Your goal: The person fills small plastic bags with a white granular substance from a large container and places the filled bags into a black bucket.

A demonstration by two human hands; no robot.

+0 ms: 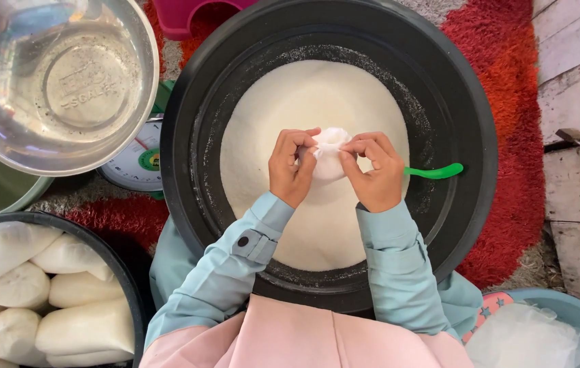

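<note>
A small clear plastic bag (328, 153) filled with white powder is held over a mound of white powder (303, 109) inside a large black basin (467, 157). My left hand (290, 167) and my right hand (373, 170) both pinch the bag's gathered top, fingertips close together. A green scoop handle (436, 171) sticks out of the powder just right of my right hand. Both sleeves are pale blue.
A steel scale pan (58, 82) sits at the upper left above a white dial scale (136, 163). A black tub (123, 272) at lower left holds several filled white bags. Empty clear bags (528, 337) lie in a blue bowl at lower right. A red rug (501, 82) lies underneath.
</note>
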